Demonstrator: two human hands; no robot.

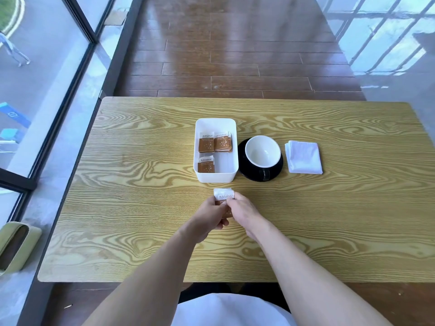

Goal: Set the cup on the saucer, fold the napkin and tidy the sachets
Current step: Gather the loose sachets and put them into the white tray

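Clearly the sachet-tidying step: both hands meeting over the near middle of the wooden table [141, 161], left hand [210, 217] and right hand [243, 214] each pinching the same small stack of brown-and-white sugar sachets [223, 196], fingers curled round its lower part, white top edge standing clear above the knuckles. Exact count in the stack impossible to tell. Just beyond, a white rectangular tray [215, 124] already holding 3 groups of matching sachets, 2 side by side at the far end and 1 at the near left, with a bare patch at the near right. Cup [263, 150] seated on the black saucer [247, 174] just right of the tray; white napkin [303, 156] lying folded further right, apart from the saucer. So apparently 2 of 3 steps done. Next move likely: square the stack's edges, release with 1 hand, carry forward over the tray's near wall and lower into the bare patch, label side up to match the rest.
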